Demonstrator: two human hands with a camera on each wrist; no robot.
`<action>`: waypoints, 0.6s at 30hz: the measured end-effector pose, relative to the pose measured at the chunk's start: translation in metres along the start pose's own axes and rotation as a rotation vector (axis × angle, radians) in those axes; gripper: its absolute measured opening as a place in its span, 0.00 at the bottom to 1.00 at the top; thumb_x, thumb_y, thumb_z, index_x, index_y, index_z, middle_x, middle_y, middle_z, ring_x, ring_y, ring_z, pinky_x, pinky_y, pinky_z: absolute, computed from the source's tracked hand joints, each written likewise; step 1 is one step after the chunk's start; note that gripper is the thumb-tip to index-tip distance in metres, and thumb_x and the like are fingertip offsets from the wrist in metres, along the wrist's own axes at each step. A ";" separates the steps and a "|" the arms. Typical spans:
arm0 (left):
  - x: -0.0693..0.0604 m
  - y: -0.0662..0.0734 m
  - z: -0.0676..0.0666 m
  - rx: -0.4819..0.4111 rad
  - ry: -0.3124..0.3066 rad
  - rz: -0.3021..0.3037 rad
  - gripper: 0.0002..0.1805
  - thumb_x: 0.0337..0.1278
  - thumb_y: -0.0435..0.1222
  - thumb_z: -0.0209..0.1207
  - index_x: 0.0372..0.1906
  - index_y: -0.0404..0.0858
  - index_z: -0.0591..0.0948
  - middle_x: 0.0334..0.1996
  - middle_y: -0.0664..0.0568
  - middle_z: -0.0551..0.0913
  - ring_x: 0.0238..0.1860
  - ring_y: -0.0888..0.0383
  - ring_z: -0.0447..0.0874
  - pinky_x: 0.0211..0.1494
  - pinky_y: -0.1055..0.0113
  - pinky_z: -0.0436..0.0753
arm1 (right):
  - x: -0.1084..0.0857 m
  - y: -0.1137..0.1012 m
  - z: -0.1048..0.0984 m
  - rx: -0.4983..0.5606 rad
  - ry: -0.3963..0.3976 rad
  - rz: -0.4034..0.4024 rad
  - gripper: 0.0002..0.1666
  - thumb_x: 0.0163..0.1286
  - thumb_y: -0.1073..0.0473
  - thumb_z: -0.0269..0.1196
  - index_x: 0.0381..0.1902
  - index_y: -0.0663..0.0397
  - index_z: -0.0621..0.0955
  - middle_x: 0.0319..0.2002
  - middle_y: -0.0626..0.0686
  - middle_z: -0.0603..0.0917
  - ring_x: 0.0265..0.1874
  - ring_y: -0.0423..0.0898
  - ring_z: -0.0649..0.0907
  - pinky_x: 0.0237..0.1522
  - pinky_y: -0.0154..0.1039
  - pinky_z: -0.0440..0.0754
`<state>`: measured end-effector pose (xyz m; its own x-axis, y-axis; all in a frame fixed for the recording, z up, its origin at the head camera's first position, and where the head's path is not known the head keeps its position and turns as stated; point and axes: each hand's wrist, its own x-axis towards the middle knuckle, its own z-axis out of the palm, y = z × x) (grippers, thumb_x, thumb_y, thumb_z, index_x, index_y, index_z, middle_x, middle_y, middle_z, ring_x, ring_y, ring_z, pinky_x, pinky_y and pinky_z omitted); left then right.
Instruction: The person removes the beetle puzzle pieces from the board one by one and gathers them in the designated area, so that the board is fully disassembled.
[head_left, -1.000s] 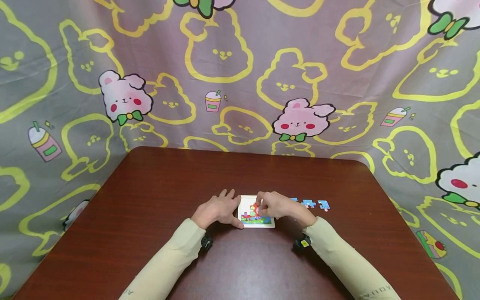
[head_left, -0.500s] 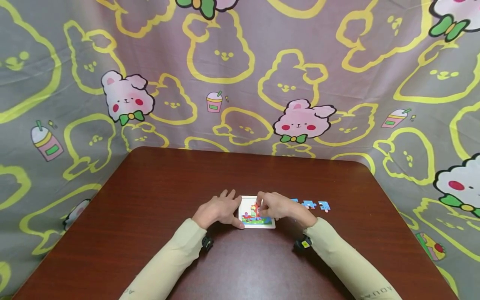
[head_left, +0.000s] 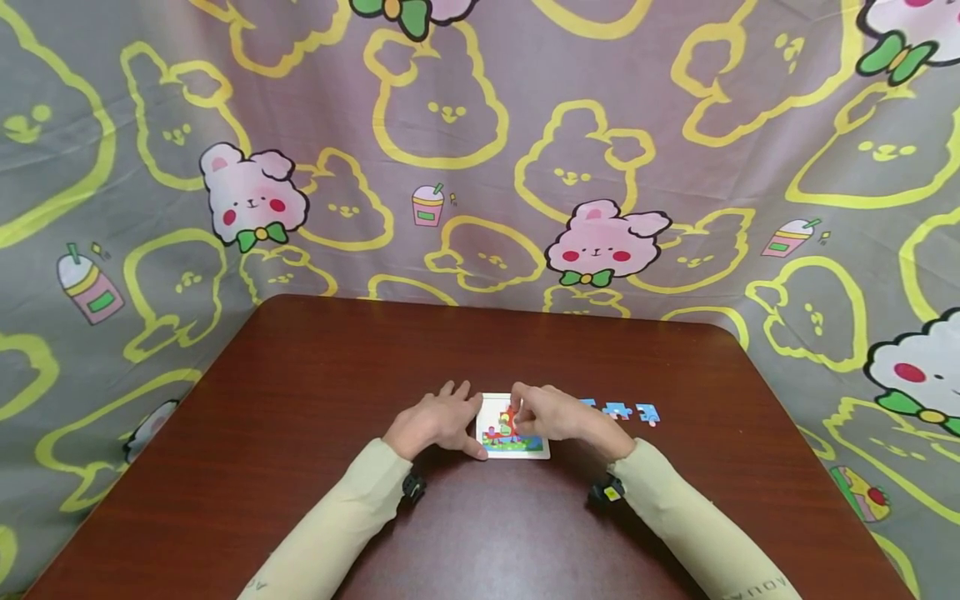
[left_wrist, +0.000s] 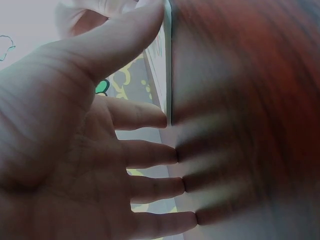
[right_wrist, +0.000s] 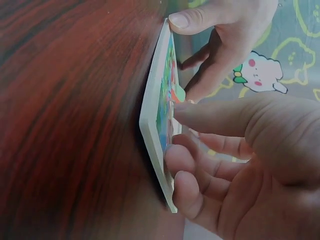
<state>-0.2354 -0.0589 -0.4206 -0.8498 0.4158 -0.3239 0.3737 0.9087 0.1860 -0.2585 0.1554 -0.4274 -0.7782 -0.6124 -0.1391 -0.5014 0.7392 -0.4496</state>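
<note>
A small white-framed jigsaw tray [head_left: 492,403] lies on the table between both hands, its lower part filled with a colourful picture. My left hand [head_left: 437,422] rests at the tray's left side, thumb on the near corner and fingers spread straight along the edge and tabletop. Over the tray's right half, my right hand [head_left: 553,413] pinches a jigsaw piece [right_wrist: 173,111] between thumb and fingers, low against the picture. Most of that piece is hidden by the fingertips. A green bit [right_wrist: 179,93] stands up slightly beyond the thumb in the right wrist view.
Several loose blue jigsaw pieces [head_left: 618,411] lie in a row on the brown table [head_left: 360,350], right of the tray and partly behind the right hand. A patterned cloth [head_left: 465,200] hangs behind the table's far edge.
The right hand's fingertips shift slightly over the tray, still pinching at the same spot. The left hand stays at the tray's edge, and the loose pieces lie as before.
</note>
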 end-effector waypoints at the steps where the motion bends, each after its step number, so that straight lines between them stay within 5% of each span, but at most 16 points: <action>1: 0.000 0.000 0.000 0.002 0.001 0.001 0.54 0.48 0.63 0.65 0.76 0.42 0.59 0.77 0.40 0.55 0.77 0.38 0.51 0.72 0.41 0.62 | 0.000 0.000 0.000 0.001 0.007 -0.015 0.14 0.64 0.60 0.68 0.42 0.48 0.74 0.32 0.45 0.85 0.29 0.38 0.80 0.33 0.35 0.78; 18: 0.000 0.000 0.001 0.024 0.002 0.001 0.54 0.48 0.64 0.65 0.76 0.42 0.59 0.77 0.40 0.55 0.77 0.39 0.51 0.72 0.41 0.63 | -0.005 0.000 -0.001 0.062 0.110 -0.166 0.07 0.69 0.61 0.63 0.35 0.47 0.74 0.28 0.43 0.81 0.22 0.36 0.75 0.26 0.31 0.73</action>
<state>-0.2348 -0.0591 -0.4218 -0.8503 0.4166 -0.3215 0.3835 0.9090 0.1636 -0.2546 0.1589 -0.4255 -0.7251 -0.6876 0.0370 -0.6045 0.6098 -0.5125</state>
